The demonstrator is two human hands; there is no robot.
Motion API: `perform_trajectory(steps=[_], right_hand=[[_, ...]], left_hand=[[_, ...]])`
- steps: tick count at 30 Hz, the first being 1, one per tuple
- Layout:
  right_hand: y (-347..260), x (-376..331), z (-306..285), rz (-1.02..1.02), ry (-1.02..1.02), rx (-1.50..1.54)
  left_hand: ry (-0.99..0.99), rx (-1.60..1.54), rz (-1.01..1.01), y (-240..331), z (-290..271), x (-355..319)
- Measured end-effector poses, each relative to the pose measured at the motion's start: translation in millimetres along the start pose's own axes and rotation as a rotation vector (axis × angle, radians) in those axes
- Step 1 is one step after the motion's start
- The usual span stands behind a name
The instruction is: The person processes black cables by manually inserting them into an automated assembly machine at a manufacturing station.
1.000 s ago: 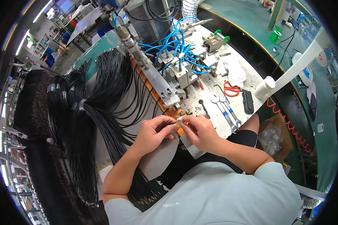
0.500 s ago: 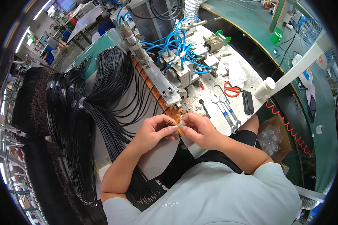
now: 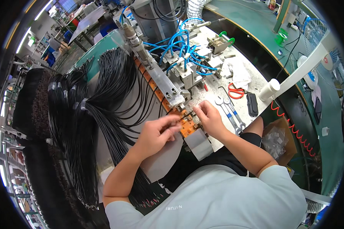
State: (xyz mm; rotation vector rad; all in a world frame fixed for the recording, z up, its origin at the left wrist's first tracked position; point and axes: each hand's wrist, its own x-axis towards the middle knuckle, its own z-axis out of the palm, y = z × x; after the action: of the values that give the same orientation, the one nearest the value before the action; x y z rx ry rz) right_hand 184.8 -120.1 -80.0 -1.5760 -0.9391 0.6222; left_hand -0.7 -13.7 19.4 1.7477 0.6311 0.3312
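Just left of the orange fixture rail [image 3: 189,131], my left hand [image 3: 154,135] hovers with its fingers stretched toward the rail. Its thumb is apart from the index finger, and the fingertips are slightly smeared by motion. On the other side, my right hand [image 3: 211,120] is closed in a pinch beside the metal press arm's lower end [image 3: 176,100]. Whatever lies between its fingertips is too small to make out. Small metal parts sit on the rail between the hands. Thin black cables [image 3: 135,114] run from a large bundle toward the rail.
Thick black cable bundles [image 3: 70,114] hang at the left. Blue air tubes [image 3: 185,49] crowd the machine ahead. To the right lie red-handled scissors [image 3: 236,91], wrenches [image 3: 233,116], a black case [image 3: 252,105] and a white bottle [image 3: 269,89]. A cardboard box [image 3: 290,139] holds clear bags.
My hands have parted from their meeting point over the rail. The left moved slightly left and its fingers opened; the right moved up and right, uncovering the rail's near end.
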Motion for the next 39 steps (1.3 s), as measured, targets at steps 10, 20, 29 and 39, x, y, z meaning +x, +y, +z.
perform_trajectory(steps=[10,20,29,39], right_hand=[[-3,21,-11,0.5,-0.262,0.464],[3,5,0,0.19,-0.164,0.371],[-7,8,-10,0.326,-0.233,0.397],[-7,7,-5,0.452,-0.161,0.433]], left_hand=[[0.098,0.803,0.508,-27,2,8],[0.068,0.96,0.494,-32,3,11],[0.041,0.977,0.539,-32,1,9],[0.055,1.015,0.576,-36,4,7]])
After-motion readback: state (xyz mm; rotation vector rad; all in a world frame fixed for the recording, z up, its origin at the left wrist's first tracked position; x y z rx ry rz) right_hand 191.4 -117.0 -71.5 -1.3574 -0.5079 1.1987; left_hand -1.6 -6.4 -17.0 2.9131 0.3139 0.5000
